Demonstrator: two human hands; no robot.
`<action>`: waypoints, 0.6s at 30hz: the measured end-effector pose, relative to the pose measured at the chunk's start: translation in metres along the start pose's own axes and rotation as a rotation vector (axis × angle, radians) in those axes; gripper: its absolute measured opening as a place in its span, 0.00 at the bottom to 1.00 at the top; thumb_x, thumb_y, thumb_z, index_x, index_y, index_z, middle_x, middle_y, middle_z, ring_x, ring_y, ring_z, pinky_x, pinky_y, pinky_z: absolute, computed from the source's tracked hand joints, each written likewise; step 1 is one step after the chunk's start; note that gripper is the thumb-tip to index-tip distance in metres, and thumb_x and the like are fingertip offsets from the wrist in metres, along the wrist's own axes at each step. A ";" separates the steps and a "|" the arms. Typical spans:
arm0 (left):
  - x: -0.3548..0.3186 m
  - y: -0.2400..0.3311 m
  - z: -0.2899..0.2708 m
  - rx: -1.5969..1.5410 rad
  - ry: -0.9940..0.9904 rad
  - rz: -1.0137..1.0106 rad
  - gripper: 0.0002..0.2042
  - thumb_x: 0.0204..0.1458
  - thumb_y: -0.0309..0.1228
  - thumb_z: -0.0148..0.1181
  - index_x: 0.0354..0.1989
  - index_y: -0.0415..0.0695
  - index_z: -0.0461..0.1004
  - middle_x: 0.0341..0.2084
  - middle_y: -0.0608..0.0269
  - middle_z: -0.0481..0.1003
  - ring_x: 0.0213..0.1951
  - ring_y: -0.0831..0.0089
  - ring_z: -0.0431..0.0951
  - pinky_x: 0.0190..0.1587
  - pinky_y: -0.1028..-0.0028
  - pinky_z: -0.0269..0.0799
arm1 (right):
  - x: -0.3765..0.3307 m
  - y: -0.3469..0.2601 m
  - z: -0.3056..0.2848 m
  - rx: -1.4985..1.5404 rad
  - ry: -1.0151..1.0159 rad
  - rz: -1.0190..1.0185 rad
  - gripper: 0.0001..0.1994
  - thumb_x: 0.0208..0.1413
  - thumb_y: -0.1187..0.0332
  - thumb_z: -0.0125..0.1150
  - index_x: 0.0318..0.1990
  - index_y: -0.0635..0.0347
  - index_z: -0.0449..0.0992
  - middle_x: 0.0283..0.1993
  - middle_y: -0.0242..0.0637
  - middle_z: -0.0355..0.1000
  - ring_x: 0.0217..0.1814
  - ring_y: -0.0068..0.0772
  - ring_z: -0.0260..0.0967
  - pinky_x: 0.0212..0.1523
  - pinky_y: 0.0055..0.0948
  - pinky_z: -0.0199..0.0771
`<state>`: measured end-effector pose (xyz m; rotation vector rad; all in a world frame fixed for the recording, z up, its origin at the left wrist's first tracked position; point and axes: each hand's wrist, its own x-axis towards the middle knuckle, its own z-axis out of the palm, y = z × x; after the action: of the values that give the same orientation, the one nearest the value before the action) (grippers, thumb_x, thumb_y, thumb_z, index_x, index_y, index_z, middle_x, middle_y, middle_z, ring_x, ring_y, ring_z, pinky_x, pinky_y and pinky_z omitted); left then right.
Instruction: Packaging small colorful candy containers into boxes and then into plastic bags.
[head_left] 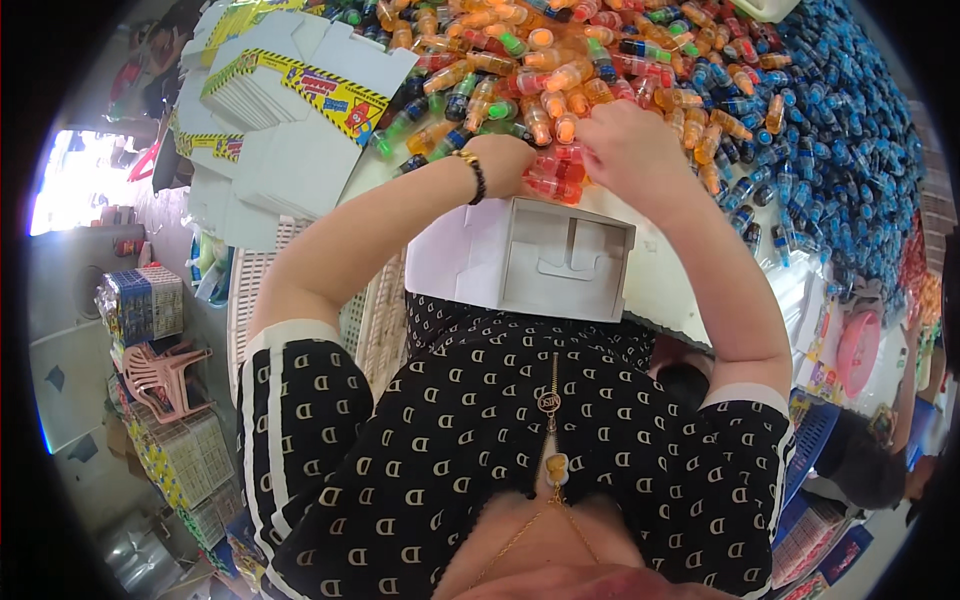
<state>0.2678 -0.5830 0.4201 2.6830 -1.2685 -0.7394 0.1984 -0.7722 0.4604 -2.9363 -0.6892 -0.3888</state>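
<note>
Small clear bottles of red liquid [555,178] sit in a cluster between my two hands, just beyond an open white cardboard box [520,297]. My left hand [505,163], with a dark beaded bracelet at its wrist, is closed against the cluster's left side; its fingertips are mostly hidden. Curled fingers of my right hand [632,145] grip the cluster from the right. The box lies close to my body with its flap folded out to the left, and a cut-out card insert [580,262] shows inside it.
A heap of orange, red and green bottles [570,75] covers the table beyond my hands. Many blue bottles [840,150] spread to the right. Flat printed white cartons [300,150] are stacked at left, above a white plastic basket [375,325]. Another person [865,450] is at far right.
</note>
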 end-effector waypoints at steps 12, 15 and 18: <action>-0.048 -0.025 -0.015 -0.306 0.588 0.303 0.13 0.50 0.37 0.61 0.37 0.40 0.74 0.31 0.55 0.76 0.38 0.55 0.77 0.40 0.63 0.73 | -0.047 -0.019 -0.031 0.543 0.151 0.272 0.12 0.46 0.74 0.66 0.39 0.59 0.75 0.38 0.36 0.70 0.41 0.35 0.70 0.40 0.28 0.70; -0.072 0.020 -0.030 -0.734 0.522 0.221 0.13 0.50 0.37 0.61 0.36 0.40 0.73 0.32 0.54 0.75 0.38 0.55 0.76 0.41 0.64 0.72 | -0.088 -0.023 0.001 0.819 0.263 0.459 0.12 0.47 0.75 0.67 0.39 0.61 0.74 0.38 0.36 0.70 0.41 0.33 0.69 0.42 0.25 0.68; -0.083 0.064 -0.008 -0.830 0.416 0.214 0.13 0.51 0.36 0.61 0.39 0.40 0.71 0.33 0.54 0.74 0.38 0.58 0.76 0.41 0.67 0.72 | -0.119 -0.049 0.034 1.016 0.448 0.624 0.12 0.46 0.76 0.67 0.39 0.64 0.74 0.37 0.36 0.70 0.40 0.34 0.68 0.44 0.25 0.68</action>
<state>0.1817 -0.5635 0.4768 1.8613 -0.8580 -0.4858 0.0812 -0.7731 0.3976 -1.8462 0.1138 -0.4256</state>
